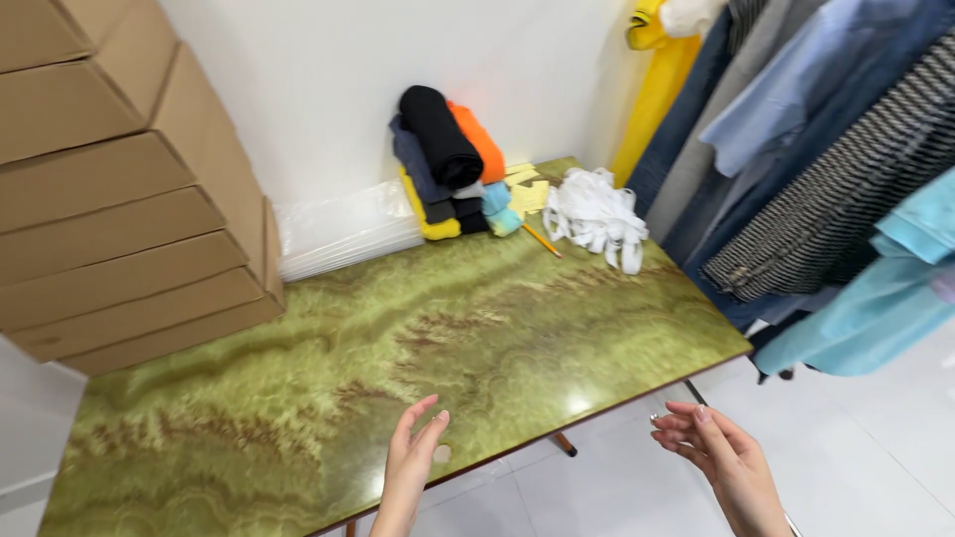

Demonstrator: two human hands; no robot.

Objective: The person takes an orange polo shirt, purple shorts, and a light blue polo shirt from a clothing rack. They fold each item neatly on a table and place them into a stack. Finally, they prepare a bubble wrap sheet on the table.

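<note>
My left hand (413,457) hovers over the near edge of a green marbled table (328,368), fingers apart and holding nothing. Past the table's near right corner, above the white floor, my right hand (711,452) is open too, palm turned inward, with a ring on one finger. Both hands are empty and apart from each other. The nearest things on the table lie far off at its back edge.
Folded clothes (448,164) in black, orange, navy and yellow lean on the wall. Beside them lie a heap of white straps (595,214), yellow paper pieces (525,191) and a pencil (542,241). Cardboard boxes (119,179) stack at left, clear plastic bags (343,231) behind. Hanging garments (816,169) crowd the right.
</note>
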